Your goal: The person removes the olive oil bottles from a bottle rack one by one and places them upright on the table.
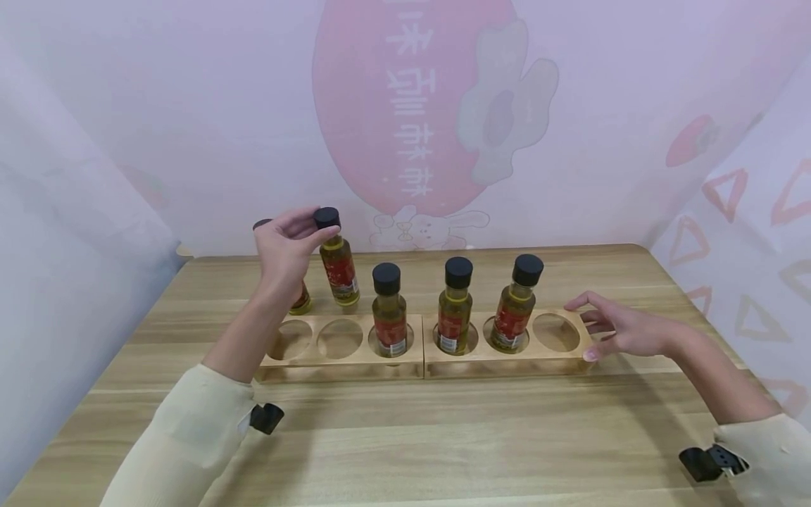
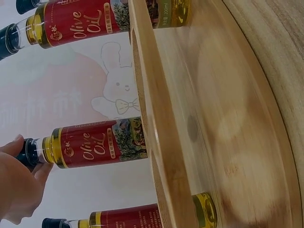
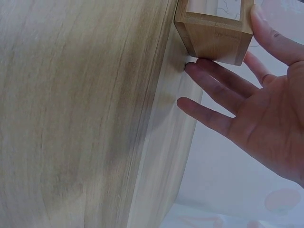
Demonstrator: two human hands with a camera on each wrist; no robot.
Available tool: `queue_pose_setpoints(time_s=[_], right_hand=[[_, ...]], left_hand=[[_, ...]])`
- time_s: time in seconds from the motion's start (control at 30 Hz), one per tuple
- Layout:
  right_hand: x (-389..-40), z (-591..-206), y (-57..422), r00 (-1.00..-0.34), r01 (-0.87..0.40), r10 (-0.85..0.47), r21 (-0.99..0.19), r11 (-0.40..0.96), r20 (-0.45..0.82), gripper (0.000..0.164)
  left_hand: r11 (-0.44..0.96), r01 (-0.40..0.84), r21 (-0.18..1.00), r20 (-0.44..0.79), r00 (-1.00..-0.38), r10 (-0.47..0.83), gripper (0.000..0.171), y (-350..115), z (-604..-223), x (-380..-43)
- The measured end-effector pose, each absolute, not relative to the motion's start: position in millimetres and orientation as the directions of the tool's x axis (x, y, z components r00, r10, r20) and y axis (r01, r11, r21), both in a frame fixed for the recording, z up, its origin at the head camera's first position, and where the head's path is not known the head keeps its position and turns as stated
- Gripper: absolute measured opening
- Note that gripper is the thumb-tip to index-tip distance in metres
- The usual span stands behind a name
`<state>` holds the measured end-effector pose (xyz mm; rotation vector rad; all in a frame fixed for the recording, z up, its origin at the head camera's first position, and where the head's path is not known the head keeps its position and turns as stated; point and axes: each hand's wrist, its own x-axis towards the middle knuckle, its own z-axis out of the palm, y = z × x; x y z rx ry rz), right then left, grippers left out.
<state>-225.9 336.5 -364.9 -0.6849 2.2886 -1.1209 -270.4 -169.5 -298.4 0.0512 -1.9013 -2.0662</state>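
In the head view, my left hand point(image 1: 288, 246) pinches the black cap of an olive oil bottle point(image 1: 340, 271) with a red label. That bottle is behind the rack's left part; whether its base touches the table I cannot tell. Another olive oil bottle point(image 1: 300, 301) stands beside it, mostly hidden by the hand. The wooden rack point(image 1: 424, 362) has two sections, with 3 capped bottles upright in its middle holes. At the rack's right end, my right hand point(image 1: 624, 329) touches the corners with thumb and forefinger; its other fingers point(image 3: 209, 116) extend loosely in the right wrist view.
The two leftmost holes point(image 1: 340, 339) and the far right hole point(image 1: 556, 332) hold no bottle. A pale printed curtain point(image 1: 222, 141) hangs behind the wooden table point(image 1: 481, 436). Black cameras point(image 1: 266, 418) sit on both wrists.
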Motion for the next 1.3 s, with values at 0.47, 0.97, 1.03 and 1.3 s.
queue_pose_setpoints(time_s=[0.47, 0.97, 1.03, 1.3], right_hand=[[-227, -364, 337, -0.753, -0.221, -0.621, -0.806, 0.549, -0.217, 0.075], [-227, -364, 336, -0.753, -0.208, -0.617, -0.808, 0.551, -0.228, 0.075], [-227, -364, 337, -0.754, -0.207, -0.616, -0.807, 0.554, -0.229, 0.075], [-227, -363, 337, -0.753, -0.211, -0.617, -0.805, 0.555, -0.228, 0.075]], left_hand=[[-0.016, 0.192, 0.981, 0.18, -0.944, -0.278, 0.051, -168, -303, -275], [-0.039, 0.178, 0.983, 0.159, -0.942, -0.297, 0.049, -171, -307, -282], [-0.039, 0.177, 0.983, 0.158, -0.943, -0.293, 0.049, -171, -307, -283], [-0.007, 0.139, 0.99, 0.13, -0.945, -0.3, 0.052, -171, -308, -285]])
